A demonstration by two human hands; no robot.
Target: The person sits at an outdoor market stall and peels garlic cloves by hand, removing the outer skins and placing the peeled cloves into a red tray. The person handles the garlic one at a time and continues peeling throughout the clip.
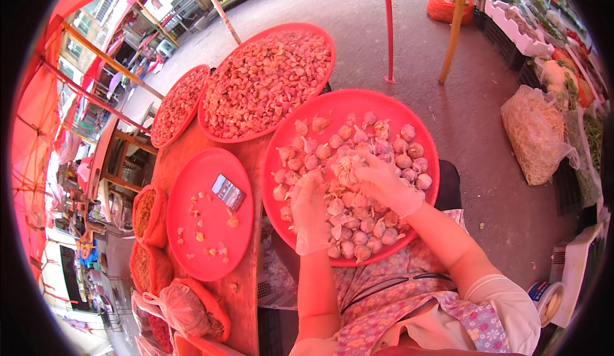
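Note:
A round red tray (pixel 429 173) full of whole garlic bulbs (pixel 360 237) rests before me, over the lap of a flowered apron. In my right hand (pixel 383 178), in a thin clear glove, is a larger garlic bulb with loose papery skin (pixel 348 170), held above the tray's middle. My left hand (pixel 309 207), gloved too, is at the bulb's left side with its fingers bent; whether its fingertips grip anything is hidden. More bulbs lie all around both hands.
Left of the tray, a wooden table (pixel 240 293) bears a red plate (pixel 184 260) with a smartphone (pixel 229 192) and scattered garlic cloves. Two heaped trays (pixel 268 82) stand beyond. Red bags (pixel 151 217) line the table's left edge. Vegetable crates (pixel 503 44) and poles (pixel 388 29) stand right.

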